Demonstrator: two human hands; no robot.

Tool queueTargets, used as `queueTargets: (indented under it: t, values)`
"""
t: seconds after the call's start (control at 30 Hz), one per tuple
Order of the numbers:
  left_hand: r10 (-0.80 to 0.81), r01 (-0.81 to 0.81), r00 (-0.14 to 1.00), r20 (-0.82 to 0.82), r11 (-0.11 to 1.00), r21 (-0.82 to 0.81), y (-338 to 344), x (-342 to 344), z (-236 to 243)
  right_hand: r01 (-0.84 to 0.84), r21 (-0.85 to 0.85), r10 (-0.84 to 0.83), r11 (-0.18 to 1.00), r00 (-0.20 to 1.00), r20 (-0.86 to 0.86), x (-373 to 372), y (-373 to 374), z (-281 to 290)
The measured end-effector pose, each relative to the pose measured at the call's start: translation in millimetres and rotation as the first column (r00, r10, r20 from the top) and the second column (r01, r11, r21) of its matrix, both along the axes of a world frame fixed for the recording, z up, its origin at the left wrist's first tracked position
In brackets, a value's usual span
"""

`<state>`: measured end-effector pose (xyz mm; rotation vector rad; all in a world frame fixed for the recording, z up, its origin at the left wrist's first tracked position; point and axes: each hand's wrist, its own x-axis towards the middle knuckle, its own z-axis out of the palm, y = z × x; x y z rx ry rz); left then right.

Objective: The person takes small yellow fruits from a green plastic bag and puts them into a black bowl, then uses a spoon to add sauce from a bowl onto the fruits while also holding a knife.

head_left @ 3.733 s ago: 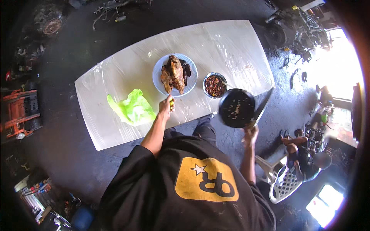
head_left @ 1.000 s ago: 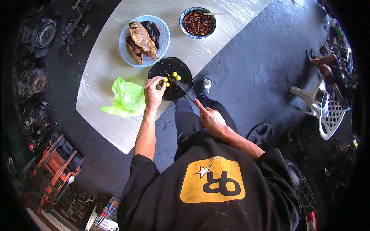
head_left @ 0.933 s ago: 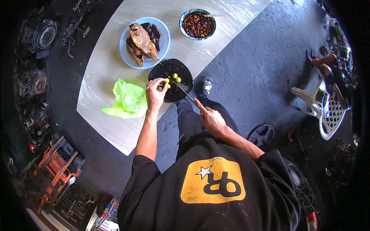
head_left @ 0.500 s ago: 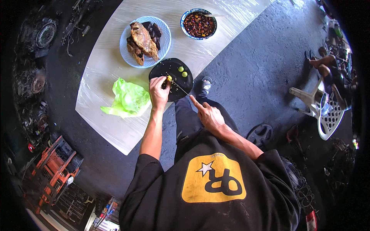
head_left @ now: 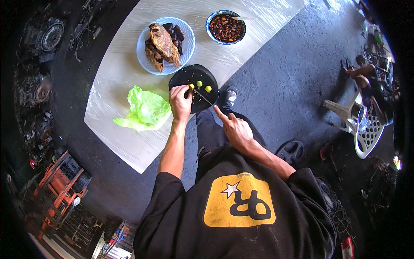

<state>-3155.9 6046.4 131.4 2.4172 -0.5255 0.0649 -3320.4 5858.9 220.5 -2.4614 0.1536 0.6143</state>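
My left hand (head_left: 180,102) pinches a small yellow-green citrus fruit (head_left: 192,86) at the left part of a black plate (head_left: 183,76). In my right hand (head_left: 237,133) is a knife (head_left: 204,96), its index finger stretched along the back. The blade reaches over the plate, its tip at the pinched fruit. Just right of it lie two more round fruits, one greenish (head_left: 199,83) and one yellower (head_left: 208,89). Pale seeds or bits are scattered over the plate. The knife's handle is hidden inside my right hand.
Beyond the black plate, a light blue plate (head_left: 188,35) holds fried fish (head_left: 163,42). To its right stands a patterned bowl (head_left: 210,37) of dark chopped sauce with a spoon. A green plastic bag (head_left: 144,108) lies left on the plastic-covered table (head_left: 114,142). Right, a person sits by a white chair (head_left: 368,138).
The two loose fruits have shifted toward me on the black plate and lie farther apart. My left hand still pinches the fruit, and the knife stays at it.
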Motion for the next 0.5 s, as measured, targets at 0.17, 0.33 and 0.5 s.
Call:
queueTargets:
  t: [0.17, 0.33, 0.5]
  values:
    - [0.021, -0.02, 1.0, -0.012, 0.999, 0.027, 0, -2, 0, 0.013, 0.01, -0.013, 1.0, 0.999, 0.03, 5, 1, -3]
    - [0.031, -0.029, 0.999, -0.032, 0.998, 0.047, -2, -2, 2, 0.02, 0.036, -0.022, 0.999, 0.997, 0.072, 12, 6, -19]
    - [0.043, -0.026, 0.989, -0.14, 0.993, 0.119, 0, 0, 5, -0.001, 0.025, -0.001, 1.0, 0.998, 0.069, 17, 6, -9]
